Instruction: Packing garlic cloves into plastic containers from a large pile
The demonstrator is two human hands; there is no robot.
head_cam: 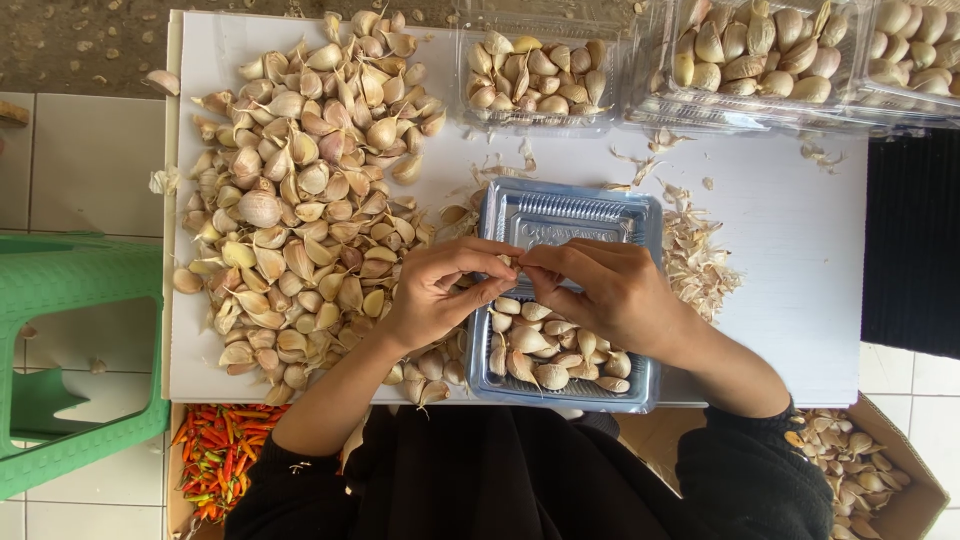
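Pinching together over a clear plastic tray, the left hand and the right hand meet fingertip to fingertip, and between them sits a single garlic clove, mostly hidden by the fingers. Both hands are closed on that clove, thumbs and forefingers pressed to it from either side; how firmly they grip cannot be told.

Directly beneath the hands, the near half of the tray holds a layer of cloves, while the half beyond the fingertips lies bare and shows its ribbed bottom. Just outside the left hand spreads a big heap of unpeeled garlic cloves on a white board, some touching the left wrist. Just outside the right hand lies a small drift of papery garlic skins. Well beyond the fingertips stand filled clear containers of garlic.

Further out past the left forearm is a green plastic stool, and near the left elbow a bunch of red and orange chillies. Near the right elbow, a cardboard box holds more cloves.
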